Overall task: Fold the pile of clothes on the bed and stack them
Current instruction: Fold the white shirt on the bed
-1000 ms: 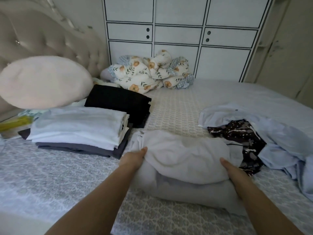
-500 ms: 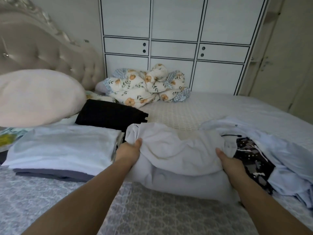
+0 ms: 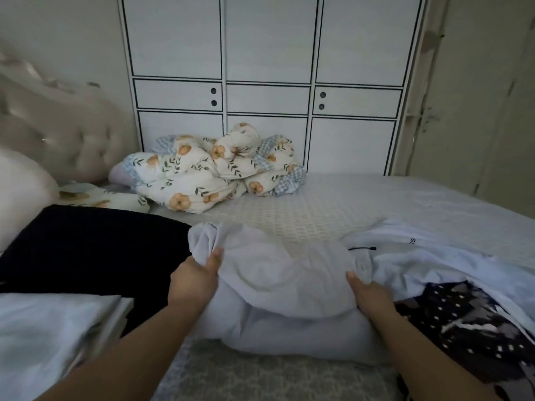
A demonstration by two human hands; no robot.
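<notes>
A folded white garment is lifted off the bed between my hands. My left hand grips its left end with the thumb on top. My right hand grips its right end, fingers tucked underneath. At the lower left lies a stack of folded white clothes. Behind that stack sits a folded black garment. To the right lies the unfolded pile: a pale blue garment and a dark patterned one.
The bed has a patterned sheet. A crumpled floral quilt lies at the far side against a white wardrobe. A tufted headboard and a pink pillow are at the left.
Both hands have lifted the folded white garment off the bed and carried it up and leftward, towards the black garment. The view has tilted up and moved closer.
</notes>
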